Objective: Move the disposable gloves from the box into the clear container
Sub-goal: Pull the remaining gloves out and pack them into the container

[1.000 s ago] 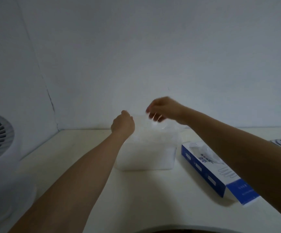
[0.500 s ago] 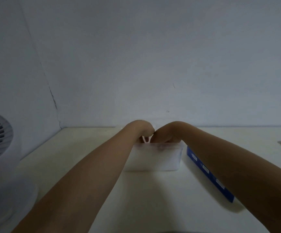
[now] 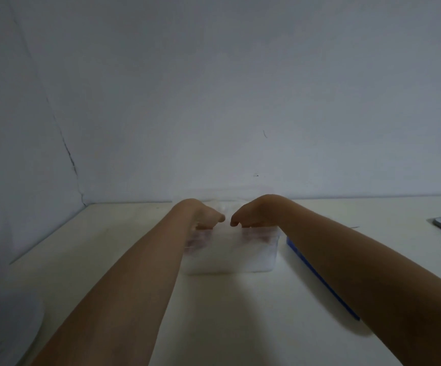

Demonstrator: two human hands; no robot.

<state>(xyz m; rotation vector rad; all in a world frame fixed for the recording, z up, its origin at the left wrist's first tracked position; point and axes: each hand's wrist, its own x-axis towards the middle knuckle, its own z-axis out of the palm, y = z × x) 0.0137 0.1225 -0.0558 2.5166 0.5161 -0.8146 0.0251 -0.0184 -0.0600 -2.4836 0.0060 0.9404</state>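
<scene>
Clear plastic container: filmy disposable gloves judged tucked in by left hand, right hand (grips cannot be told); blue box to be reached next.

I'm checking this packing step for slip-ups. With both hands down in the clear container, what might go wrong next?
1. The left hand and right hand both reach into the clear container; lifting them out may drag the light gloves over the rim.
2. The right forearm hangs over the blue box and might knock it.
3. Pressing down could slide the container.
</scene>
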